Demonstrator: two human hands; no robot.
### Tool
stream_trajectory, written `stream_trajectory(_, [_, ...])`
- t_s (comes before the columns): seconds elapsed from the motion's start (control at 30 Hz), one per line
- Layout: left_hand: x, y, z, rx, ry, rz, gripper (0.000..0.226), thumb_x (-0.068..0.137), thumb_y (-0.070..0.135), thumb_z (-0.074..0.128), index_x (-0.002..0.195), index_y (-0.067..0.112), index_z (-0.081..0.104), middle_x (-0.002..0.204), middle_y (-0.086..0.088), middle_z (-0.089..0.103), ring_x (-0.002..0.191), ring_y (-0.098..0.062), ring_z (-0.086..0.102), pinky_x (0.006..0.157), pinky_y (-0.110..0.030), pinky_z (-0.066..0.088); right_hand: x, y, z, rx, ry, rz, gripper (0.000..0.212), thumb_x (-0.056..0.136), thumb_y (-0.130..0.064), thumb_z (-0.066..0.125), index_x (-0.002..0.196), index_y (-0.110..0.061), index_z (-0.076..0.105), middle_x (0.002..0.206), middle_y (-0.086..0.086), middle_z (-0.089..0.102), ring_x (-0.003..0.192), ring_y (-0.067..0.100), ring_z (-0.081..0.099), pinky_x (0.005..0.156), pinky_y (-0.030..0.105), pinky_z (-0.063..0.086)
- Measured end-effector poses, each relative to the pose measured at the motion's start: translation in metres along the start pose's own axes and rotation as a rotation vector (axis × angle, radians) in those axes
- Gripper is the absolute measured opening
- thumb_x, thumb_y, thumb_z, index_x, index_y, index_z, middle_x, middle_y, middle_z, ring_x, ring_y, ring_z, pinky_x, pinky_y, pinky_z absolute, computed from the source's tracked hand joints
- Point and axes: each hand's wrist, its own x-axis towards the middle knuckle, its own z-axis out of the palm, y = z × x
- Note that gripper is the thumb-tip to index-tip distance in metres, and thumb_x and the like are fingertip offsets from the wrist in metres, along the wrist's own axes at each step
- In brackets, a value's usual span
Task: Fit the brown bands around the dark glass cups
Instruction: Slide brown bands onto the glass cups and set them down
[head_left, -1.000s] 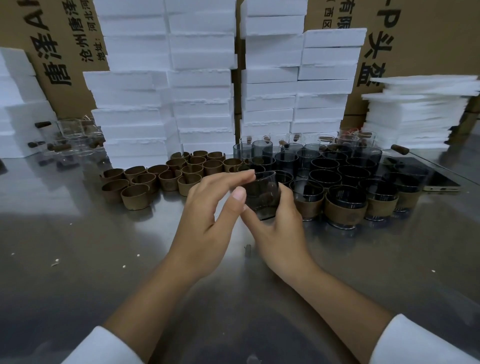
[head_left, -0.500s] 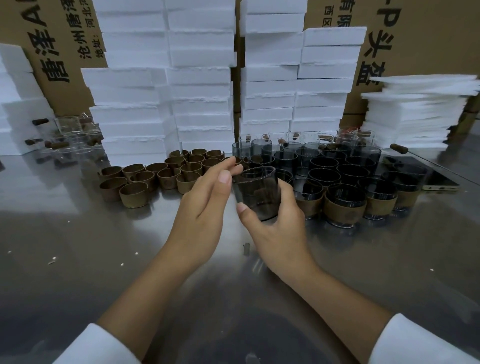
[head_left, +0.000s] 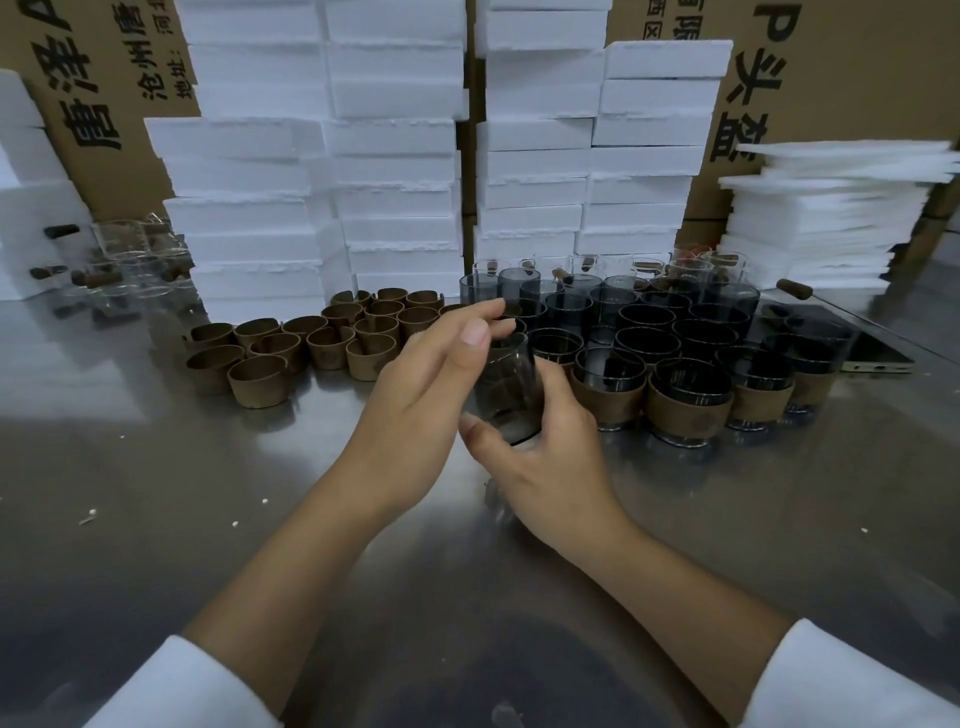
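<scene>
The right hand is curled round the lower wall of one bare dark glass cup, holding it tilted just above the steel table. The left hand hovers beside the rim with its fingers loosely stretched and gripping nothing; whether the thumb touches the glass cannot be told. The cup looks smooth, rigid and breakable, probably slippery, so it is best gripped low around the body, leaving the wall free for a band to slide on. The loose brown bands stand in a cluster to the left, and they look light and slightly flexible. To the right, the front row of banded cups is done, while the bare cups behind still wait. All the dark cups appear empty. White foam boxes are stacked behind.
</scene>
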Motion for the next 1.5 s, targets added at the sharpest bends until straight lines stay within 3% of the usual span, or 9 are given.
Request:
stream_trajectory(0.17, [-0.002,0.008,0.003,-0.012,0.012,0.068,0.038,0.093,0.044,0.033,0.117,0.032,0.060,0.114,0.013,0.069,0.124,-0.008,0.051,0.102,-0.026,0.041,0.001,0.001,-0.001,-0.010,-0.005,0.014,0.039,0.078,-0.029,0.075,0.111,-0.026,0.054,0.100,-0.008,0.065,0.087,-0.002,0.062,0.074,0.013,0.048])
stream_trajectory(0.33, [-0.004,0.010,0.003,-0.091,0.085,0.146,0.035,0.095,0.028,0.033,0.105,0.018,0.065,0.098,0.003,0.073,0.101,-0.001,0.064,0.082,-0.009,0.043,0.002,0.002,-0.003,-0.017,0.029,0.042,0.032,0.077,-0.033,0.072,0.104,-0.025,0.055,0.090,-0.010,0.063,0.080,-0.002,0.059,0.064,0.006,0.042])
stream_trajectory(0.67, [-0.005,-0.005,0.007,-0.159,0.323,0.119,0.024,0.092,0.021,0.043,0.087,0.016,0.066,0.085,0.003,0.074,0.091,-0.004,0.067,0.080,-0.013,0.046,0.003,0.003,-0.005,0.006,0.079,0.036,0.023,0.080,-0.026,0.074,0.089,-0.032,0.053,0.075,-0.015,0.061,0.072,-0.009,0.058,0.059,0.003,0.040])
stream_trajectory(0.9, [-0.002,-0.010,0.002,-0.208,0.303,0.006,0.011,0.092,0.019,0.055,0.096,0.017,0.064,0.094,0.006,0.074,0.097,-0.001,0.066,0.082,-0.012,0.047,0.003,0.004,-0.005,0.038,0.059,0.018,0.024,0.081,-0.025,0.073,0.092,-0.033,0.054,0.081,-0.013,0.063,0.073,-0.008,0.059,0.057,0.004,0.042])
stream_trajectory(1.0, [-0.005,-0.011,0.005,-0.197,0.300,0.007,0.035,0.077,0.034,0.061,0.107,0.017,0.061,0.104,0.008,0.071,0.100,0.001,0.064,0.082,-0.012,0.048,0.002,0.005,-0.003,0.054,0.033,0.007,0.027,0.080,-0.025,0.075,0.095,-0.033,0.053,0.087,-0.010,0.064,0.071,-0.007,0.061,0.050,0.006,0.044])
stream_trajectory(1.13, [-0.008,-0.015,0.006,-0.199,0.246,-0.075,0.056,0.072,0.037,0.074,0.121,0.019,0.055,0.117,0.005,0.066,0.108,0.002,0.061,0.086,-0.014,0.049,0.002,0.007,0.000,0.029,0.022,-0.002,0.042,0.068,-0.051,0.070,0.103,-0.034,0.055,0.093,-0.011,0.066,0.084,0.000,0.064,0.069,0.012,0.050])
stream_trajectory(1.23, [-0.005,-0.018,0.005,-0.224,0.153,-0.193,0.077,0.058,0.042,0.070,0.129,0.021,0.050,0.121,0.005,0.063,0.112,-0.002,0.059,0.085,-0.013,0.050,0.003,0.007,-0.001,0.040,0.010,-0.021,0.036,0.068,-0.044,0.070,0.100,-0.040,0.054,0.096,-0.019,0.067,0.086,-0.001,0.066,0.070,0.010,0.049])
stream_trajectory(1.4, [-0.004,-0.018,0.003,-0.255,0.105,-0.203,0.053,0.058,0.034,0.071,0.109,0.018,0.066,0.097,0.003,0.074,0.091,-0.001,0.068,0.072,-0.009,0.049,0.003,0.006,-0.002,0.067,-0.044,0.001,0.034,0.073,-0.034,0.071,0.104,-0.040,0.057,0.096,-0.028,0.067,0.090,-0.007,0.064,0.071,0.006,0.046])
stream_trajectory(1.5, [-0.004,-0.019,0.001,-0.238,0.133,-0.180,0.047,0.059,0.034,0.072,0.104,0.021,0.068,0.095,0.004,0.075,0.092,-0.004,0.069,0.074,-0.011,0.050,0.004,0.006,-0.001,0.119,-0.106,0.064,0.047,0.073,-0.038,0.070,0.118,-0.033,0.058,0.105,-0.015,0.070,0.101,0.001,0.065,0.088,0.023,0.052])
